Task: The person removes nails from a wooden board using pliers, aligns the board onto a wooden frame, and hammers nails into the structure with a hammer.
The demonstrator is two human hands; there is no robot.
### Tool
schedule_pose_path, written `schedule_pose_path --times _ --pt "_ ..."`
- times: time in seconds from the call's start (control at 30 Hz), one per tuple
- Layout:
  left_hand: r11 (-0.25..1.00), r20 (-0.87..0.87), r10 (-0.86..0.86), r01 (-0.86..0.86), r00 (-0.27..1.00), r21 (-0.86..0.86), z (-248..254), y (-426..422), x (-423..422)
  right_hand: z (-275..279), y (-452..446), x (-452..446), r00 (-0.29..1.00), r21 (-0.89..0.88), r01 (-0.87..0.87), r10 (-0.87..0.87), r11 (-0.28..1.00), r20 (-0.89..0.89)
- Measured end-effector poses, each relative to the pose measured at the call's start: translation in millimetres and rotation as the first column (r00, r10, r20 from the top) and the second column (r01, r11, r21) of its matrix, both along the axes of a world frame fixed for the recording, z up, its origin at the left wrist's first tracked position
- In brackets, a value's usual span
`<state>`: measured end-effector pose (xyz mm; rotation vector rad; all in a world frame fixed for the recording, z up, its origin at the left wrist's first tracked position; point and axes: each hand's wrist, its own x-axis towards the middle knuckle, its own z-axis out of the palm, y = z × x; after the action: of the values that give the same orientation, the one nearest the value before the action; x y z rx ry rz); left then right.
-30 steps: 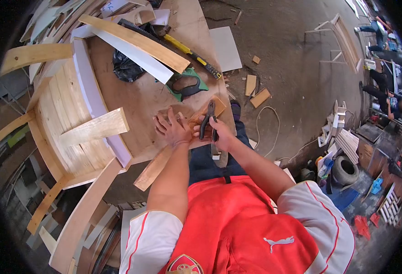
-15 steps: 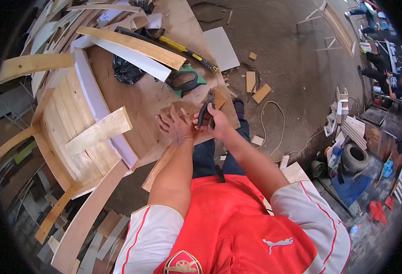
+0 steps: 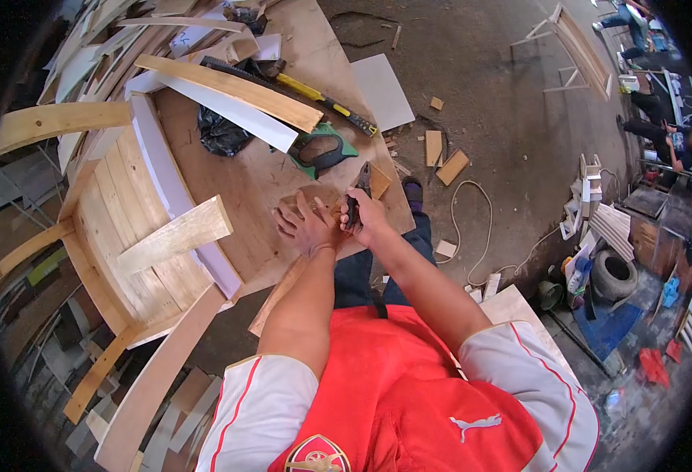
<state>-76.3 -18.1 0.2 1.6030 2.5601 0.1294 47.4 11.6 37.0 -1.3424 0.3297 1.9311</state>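
Note:
My right hand point(image 3: 368, 219) is wrapped round the dark handles of a pair of pliers point(image 3: 365, 175), whose jaws point away from me. Close beside it, my left hand point(image 3: 312, 228) lies with fingers spread over a brown piece of wood point(image 3: 324, 191) near the edge of the workbench point(image 3: 271, 185). Whether the fingertips pin anything small there is hidden. A small wood block point(image 3: 379, 182) sits just beyond the pliers. Farther up the bench lies a handsaw with a green and black handle point(image 3: 324, 149).
A hammer with a yellow and black handle point(image 3: 326, 102), a light plank point(image 3: 236, 88) and a black plastic bag point(image 3: 222, 132) lie on the bench. A wooden frame with legs point(image 3: 118, 212) stands at left. Offcuts point(image 3: 451, 167) and a cord point(image 3: 487, 236) are on the floor; a person point(image 3: 680, 145) is far right.
The fingers of my right hand have closed further round the plier handles, which stood apart before. My left hand stays in nearly the same place. The view has shifted slightly.

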Motion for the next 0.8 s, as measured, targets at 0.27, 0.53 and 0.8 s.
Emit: schedule_pose_path --times 0.27,0.53,0.8 --pt "0.999 -0.027 -0.012 0.014 1.000 0.048 -6.6 -2.1 -1.9 10.5 14.4 3.4 0.996 -0.110 0.016 -0.025 0.994 -0.086" --pt "1.000 0.022 -0.004 0.003 1.000 0.020 -4.1 -4.1 -2.2 7.3 12.8 21.6 0.990 -0.007 -0.139 0.138 0.990 -0.038" --pt "0.999 0.059 -0.006 0.003 0.998 0.046 2.4 -3.5 0.1 -1.4 11.1 26.6 0.985 0.013 -0.172 0.172 0.985 -0.012"
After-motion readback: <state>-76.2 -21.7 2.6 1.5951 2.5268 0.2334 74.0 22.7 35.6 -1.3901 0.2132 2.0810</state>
